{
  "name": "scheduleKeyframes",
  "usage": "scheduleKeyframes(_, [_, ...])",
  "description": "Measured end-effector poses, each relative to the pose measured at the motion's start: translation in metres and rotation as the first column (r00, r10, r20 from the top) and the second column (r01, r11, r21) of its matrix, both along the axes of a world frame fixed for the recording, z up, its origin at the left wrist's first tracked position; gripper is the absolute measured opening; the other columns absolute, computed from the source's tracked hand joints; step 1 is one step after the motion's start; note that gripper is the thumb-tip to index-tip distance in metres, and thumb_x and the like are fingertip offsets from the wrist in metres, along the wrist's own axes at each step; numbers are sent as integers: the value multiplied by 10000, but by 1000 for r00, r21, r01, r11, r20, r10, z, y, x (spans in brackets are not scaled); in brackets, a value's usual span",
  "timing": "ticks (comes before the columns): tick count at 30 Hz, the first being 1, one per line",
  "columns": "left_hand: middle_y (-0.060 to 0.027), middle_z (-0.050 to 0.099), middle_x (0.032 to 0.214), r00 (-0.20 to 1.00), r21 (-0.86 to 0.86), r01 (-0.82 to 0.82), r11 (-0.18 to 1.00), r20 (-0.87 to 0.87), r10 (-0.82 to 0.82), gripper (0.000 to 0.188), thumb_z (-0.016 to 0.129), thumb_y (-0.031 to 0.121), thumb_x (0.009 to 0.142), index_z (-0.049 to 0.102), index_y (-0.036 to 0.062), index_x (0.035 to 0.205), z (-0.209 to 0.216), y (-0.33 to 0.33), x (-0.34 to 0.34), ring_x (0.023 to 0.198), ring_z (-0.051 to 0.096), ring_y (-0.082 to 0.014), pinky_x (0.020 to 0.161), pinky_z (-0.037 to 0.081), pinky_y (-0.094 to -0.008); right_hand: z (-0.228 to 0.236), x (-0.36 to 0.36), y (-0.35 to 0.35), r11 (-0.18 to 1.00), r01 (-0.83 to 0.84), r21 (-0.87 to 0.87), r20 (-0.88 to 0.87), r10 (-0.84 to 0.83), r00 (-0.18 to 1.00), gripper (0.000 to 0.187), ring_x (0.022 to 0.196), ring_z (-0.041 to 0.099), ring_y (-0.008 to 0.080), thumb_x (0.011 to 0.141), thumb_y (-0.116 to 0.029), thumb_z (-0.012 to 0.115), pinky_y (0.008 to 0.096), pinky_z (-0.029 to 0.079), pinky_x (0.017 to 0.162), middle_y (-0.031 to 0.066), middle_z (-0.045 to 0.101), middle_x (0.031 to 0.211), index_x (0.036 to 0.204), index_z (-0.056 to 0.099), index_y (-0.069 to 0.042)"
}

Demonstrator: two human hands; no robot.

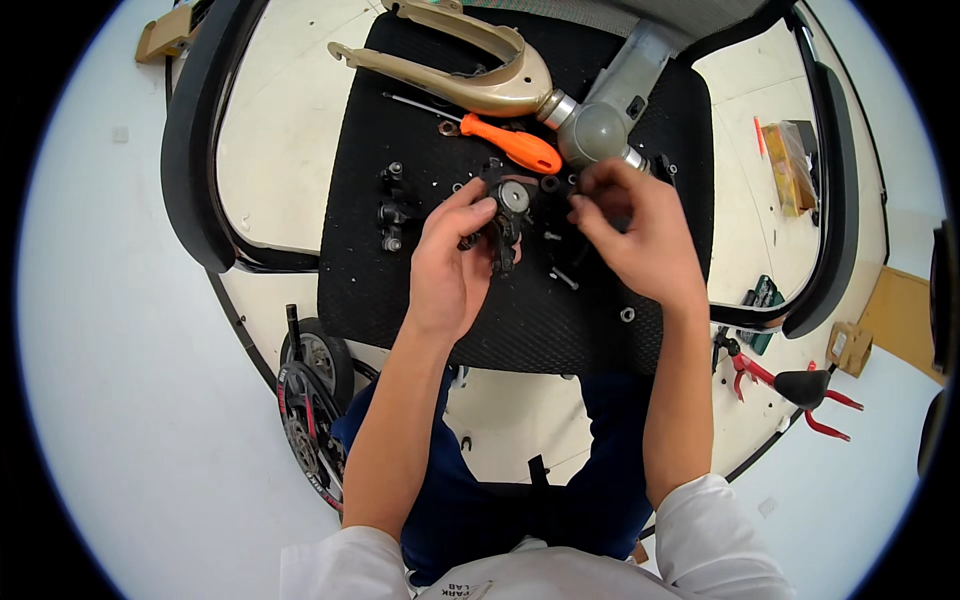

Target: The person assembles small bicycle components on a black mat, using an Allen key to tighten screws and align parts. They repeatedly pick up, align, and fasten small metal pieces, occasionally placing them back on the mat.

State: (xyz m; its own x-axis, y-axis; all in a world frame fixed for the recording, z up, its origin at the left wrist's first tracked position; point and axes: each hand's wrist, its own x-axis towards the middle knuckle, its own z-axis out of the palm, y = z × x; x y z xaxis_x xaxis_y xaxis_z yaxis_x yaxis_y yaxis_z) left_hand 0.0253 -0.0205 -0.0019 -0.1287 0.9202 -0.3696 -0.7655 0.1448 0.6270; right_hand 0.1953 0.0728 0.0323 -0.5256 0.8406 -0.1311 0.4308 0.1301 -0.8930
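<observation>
My left hand (452, 262) grips a black metal brake caliper (505, 225) with a round silver face, held just above a black office-chair seat (420, 300). My right hand (640, 230) is beside it, fingertips pinched on a small black part (577, 196) at the caliper's right; the part is mostly hidden by the fingers. An orange-handled screwdriver (510, 145) lies on the seat just beyond the hands. A gold bicycle fork (470, 75) with a grey stem rests across the back of the seat.
Small black fittings (392, 210), bolts (563, 278) and a nut (627, 314) are scattered on the seat. Black armrests (195, 140) flank the chair. On the floor lie a chainring set (305, 420) at left, red-handled tools (790, 385) at right, and a yellow package (790, 165).
</observation>
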Motion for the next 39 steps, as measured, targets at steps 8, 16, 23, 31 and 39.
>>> scheduleKeyframes(8, [-88, 585, 817, 979, 17, 33, 999, -203, -29, 461, 449, 257, 889, 551, -81, 1186, 2, 10, -5, 731, 545, -159, 662, 442, -297, 30, 0, 1, 991, -86, -100, -170, 68, 983, 138, 629, 569, 54, 837, -46, 686, 211, 455, 581, 40, 634, 699, 930, 653, 51])
scheduleKeyframes(16, [-65, 599, 862, 955, 68, 99, 993, -288, -76, 366, 402, 184, 905, 590, -15, 1147, 6, 10, -10, 720, 594, -131, 643, 489, -257, 28, 5, 4, 996, -84, -39, 29, 85, 996, 121, 614, 539, 34, 825, -59, 716, 185, 413, 555, 23, 631, 684, 867, 679, 48])
scheduleKeyframes(23, [-67, 566, 870, 739, 19, 188, 982, -662, -129, 318, 489, 177, 908, 570, -21, 1144, 8, 6, -11, 750, 529, -131, 698, 446, -250, 23, 12, 12, 950, -88, -300, 12, 96, 995, 140, 628, 559, 36, 824, -77, 715, 204, 433, 569, 23, 641, 686, 857, 692, 57])
scheduleKeyframes(31, [2, 528, 787, 681, 4, 196, 981, -720, -133, 260, 543, 209, 974, 554, 31, 1162, 7, 6, -9, 664, 490, -62, 589, 401, -209, 12, 10, 11, 976, -95, -197, -16, 94, 995, 113, 626, 541, 46, 817, -51, 719, 214, 423, 560, 24, 628, 675, 856, 690, 51])
scheduleKeyframes(39, [2, 551, 755, 874, -145, 235, 961, -402, -274, 277, 554, 265, 981, 546, 28, 1124, 6, 8, -23, 621, 506, -50, 563, 422, -206, 20, -4, -1, 996, -77, 49, 103, 72, 992, 88, 656, 608, 80, 793, -19, 724, 247, 485, 612, 70, 678, 717, 824, 668, 41])
